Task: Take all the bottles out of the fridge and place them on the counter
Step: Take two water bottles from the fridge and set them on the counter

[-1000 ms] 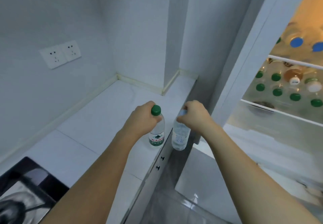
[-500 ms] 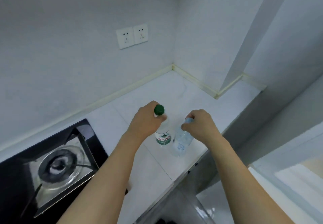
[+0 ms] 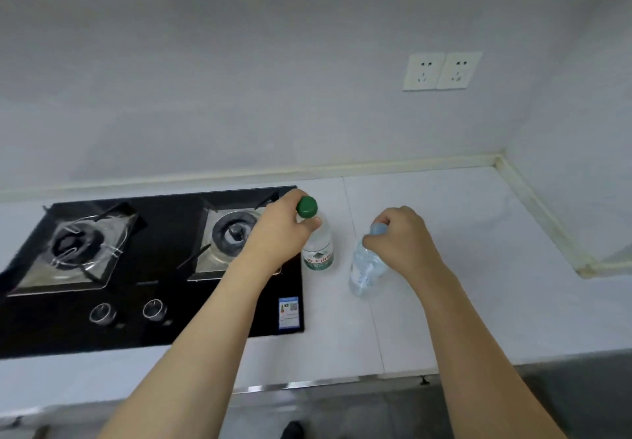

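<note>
Over the white counter [image 3: 461, 233], just right of the black glass gas hob [image 3: 154, 301], both bare forearms are reaching forward from the near edge, wrists bent slightly downward. Left hand [image 3: 277, 233] is hanging above the hob's right edge, its fingers curling round the neck of a clear plastic bottle with a green cap and a green-and-white label [image 3: 318, 250]; the thumb is pressing just under the cap. That bottle is standing close to upright, its long axis running vertically, cap pointing up and slightly toward the camera. Right hand [image 3: 403, 240] is gripping the top of a clear plastic bottle with a pale blue cap [image 3: 364, 271], fingers closing over the cap so only a sliver is showing. This bottle is tilting, base toward the near edge, cap leaning away toward the back wall. Whether either base is touching the counter cannot be told. Two white wall sockets [image 3: 441, 70] are sitting above the far right corner.
</note>
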Demonstrator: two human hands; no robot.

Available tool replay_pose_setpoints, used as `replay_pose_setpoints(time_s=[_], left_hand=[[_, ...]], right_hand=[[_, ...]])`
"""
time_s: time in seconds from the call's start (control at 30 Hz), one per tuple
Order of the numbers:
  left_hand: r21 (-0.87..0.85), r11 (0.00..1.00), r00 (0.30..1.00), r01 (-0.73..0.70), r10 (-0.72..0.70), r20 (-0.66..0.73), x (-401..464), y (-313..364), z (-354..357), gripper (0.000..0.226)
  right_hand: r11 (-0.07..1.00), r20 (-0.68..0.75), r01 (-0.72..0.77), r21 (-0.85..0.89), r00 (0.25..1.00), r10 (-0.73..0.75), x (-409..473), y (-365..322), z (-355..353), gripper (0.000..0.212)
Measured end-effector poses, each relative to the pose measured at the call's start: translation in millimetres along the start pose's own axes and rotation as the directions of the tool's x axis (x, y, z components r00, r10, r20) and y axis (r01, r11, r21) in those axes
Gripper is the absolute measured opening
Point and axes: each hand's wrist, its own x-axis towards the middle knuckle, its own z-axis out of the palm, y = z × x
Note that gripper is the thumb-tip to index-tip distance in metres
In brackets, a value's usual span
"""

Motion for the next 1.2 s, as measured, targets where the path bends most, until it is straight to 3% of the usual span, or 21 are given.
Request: replay_pose_setpoints(time_s=[0.3,0.53,1.2], left_hand=[[-0.049,0.981,0.957,0.187,-0.193,-0.218,-51.5,-64.5,-90.1,0.015],[-0.075,0.956,0.887,0.283,-0.290,-0.358,-114.7,-129.1,-178.0,0.020],[-0.180,0.833,0.585,0.523,-0.504,-0.635,-331.3,-297.7,-379.1,0.016]], right_hand=[[0.962,0.197,0.273,-0.025,0.944,-0.263,2.9,-101.2,73.8,0.016],[0.916,0.322,0.399,-0.049,0.874,-0.364,-30.4,-192.2,152.1,0.013],[0.724,0.560,0.685,0.083,0.569,-0.602,-186.6,-414.6,371.5,0.014]])
